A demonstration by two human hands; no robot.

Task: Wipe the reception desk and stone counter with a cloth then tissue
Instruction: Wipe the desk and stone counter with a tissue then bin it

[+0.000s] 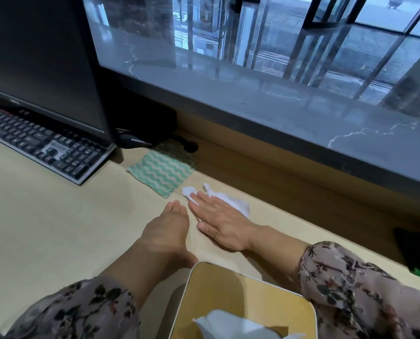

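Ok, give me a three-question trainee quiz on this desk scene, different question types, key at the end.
1. True or false: the right hand presses a white tissue onto the desk.
2. Fill in: the left hand holds ____.
3. The green wavy cloth lies: A) under the left hand B) on the desk near the keyboard, untouched C) on top of the tissue.
Key: 1 true; 2 nothing; 3 B.

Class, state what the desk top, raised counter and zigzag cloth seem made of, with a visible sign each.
Desk top: probably matte pale laminate or wood; even, dull surface.
Counter: polished grey stone; white veins, mirror-like reflections.
Cloth: soft textile; folded, textured green-white zigzags.
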